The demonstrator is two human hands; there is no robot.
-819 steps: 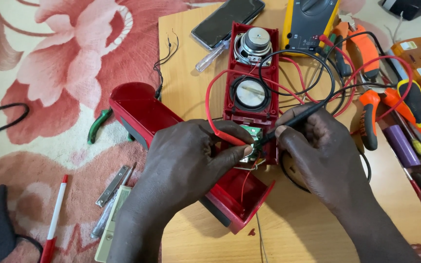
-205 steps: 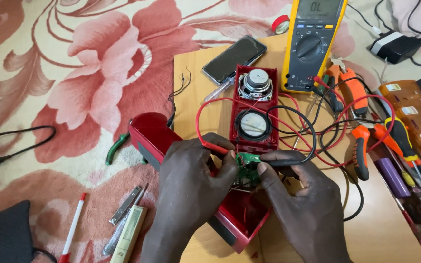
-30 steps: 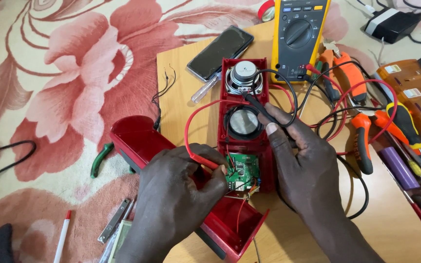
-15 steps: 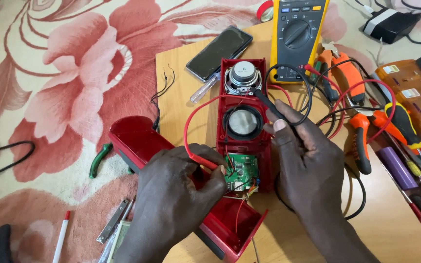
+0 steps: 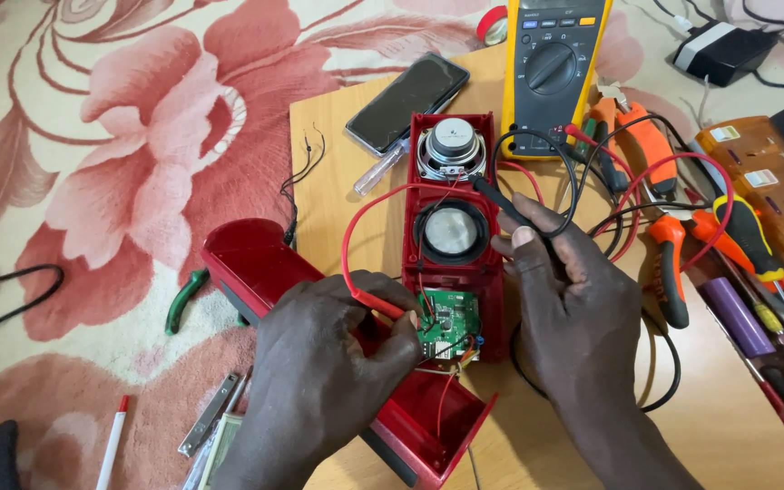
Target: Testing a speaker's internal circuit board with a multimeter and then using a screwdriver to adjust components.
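Lying on wooden board: red speaker panel, long axis running near-to-far in the head view, far end pointing toward yellow multimeter. Carrying upper speaker cone at far end, lower speaker cone mid-panel, green circuit board at near end. Resting beside it to the left: red speaker shell, long axis slanting from far-left to near-right, near end partly hidden under the forearm.

Left hand: fingers curling shut, pinching red probe, tip pointing right and touching the circuit board edge. Red lead looping up and over the panel's left side.

Right hand: fingers partly closed, gripping black probe, shaft slanting up-left, tip sitting at the rim between the two cones; exact contact point too small to resolve. Lower shaft hidden inside the fingers.

Lying at far-left of the panel: dark smartphone. Sitting to the right: orange-handled pliers, partly under tangled leads.

Hard to make out: components on the circuit board, blurring together. Cut off by frame: multimeter top, near end of the shell's lower corner.
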